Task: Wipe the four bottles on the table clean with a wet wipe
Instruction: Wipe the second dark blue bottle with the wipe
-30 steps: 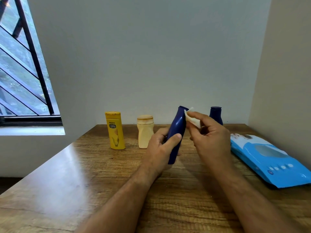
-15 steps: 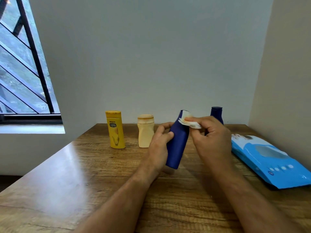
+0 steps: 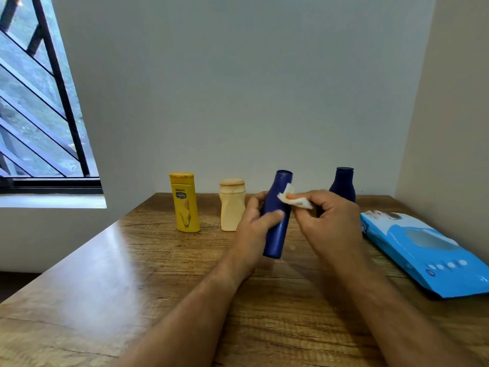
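My left hand [image 3: 255,222] grips a tall dark blue bottle [image 3: 276,234] around its middle and holds it nearly upright, just above the wooden table [image 3: 132,274]. My right hand [image 3: 328,223] pinches a small white wet wipe [image 3: 293,198] against the bottle's neck. At the table's far edge stand a yellow bottle [image 3: 185,202], a cream bottle [image 3: 232,205] and a second dark blue bottle [image 3: 343,184], the last partly hidden behind my right hand.
A blue pack of wet wipes [image 3: 428,250] lies flat at the table's right side, close to the side wall. A barred window [image 3: 39,102] is at the left. The back wall runs right behind the row of bottles.
The held bottle has turned from leaning to nearly upright, and the wipe has slid from its cap down onto the neck. The three standing bottles stayed put.
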A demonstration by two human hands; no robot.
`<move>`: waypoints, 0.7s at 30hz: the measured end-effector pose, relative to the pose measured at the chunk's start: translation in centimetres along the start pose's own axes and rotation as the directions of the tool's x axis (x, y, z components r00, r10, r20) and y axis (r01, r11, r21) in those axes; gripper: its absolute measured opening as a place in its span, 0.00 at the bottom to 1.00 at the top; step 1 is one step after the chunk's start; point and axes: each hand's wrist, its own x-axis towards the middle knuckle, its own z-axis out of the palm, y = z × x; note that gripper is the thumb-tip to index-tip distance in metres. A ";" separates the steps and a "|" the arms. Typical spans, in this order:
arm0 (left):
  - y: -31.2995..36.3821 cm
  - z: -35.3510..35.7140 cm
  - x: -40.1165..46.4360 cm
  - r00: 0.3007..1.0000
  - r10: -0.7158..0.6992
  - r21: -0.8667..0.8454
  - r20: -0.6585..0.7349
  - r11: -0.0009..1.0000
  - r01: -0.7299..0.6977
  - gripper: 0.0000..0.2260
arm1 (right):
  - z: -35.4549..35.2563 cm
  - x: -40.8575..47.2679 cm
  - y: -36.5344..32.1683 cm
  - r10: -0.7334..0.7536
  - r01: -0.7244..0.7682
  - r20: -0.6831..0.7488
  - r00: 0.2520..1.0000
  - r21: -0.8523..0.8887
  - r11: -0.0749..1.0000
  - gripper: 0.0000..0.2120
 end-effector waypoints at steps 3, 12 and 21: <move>-0.3 0.5 -0.4 0.992 0.064 0.346 0.110 0.933 -0.099 0.29 | -0.4 0.5 0.4 0.068 -0.068 -0.171 0.983 0.009 0.998 0.09; -0.6 0.1 -0.3 0.955 0.287 0.479 0.075 0.829 -0.287 0.32 | 0.4 -0.3 0.0 -0.243 0.224 -0.045 0.969 -0.250 0.942 0.12; -0.7 0.7 -0.3 0.954 0.293 0.458 0.072 0.840 -0.292 0.33 | -0.2 0.5 0.5 -0.067 0.026 -0.190 0.980 -0.209 0.978 0.06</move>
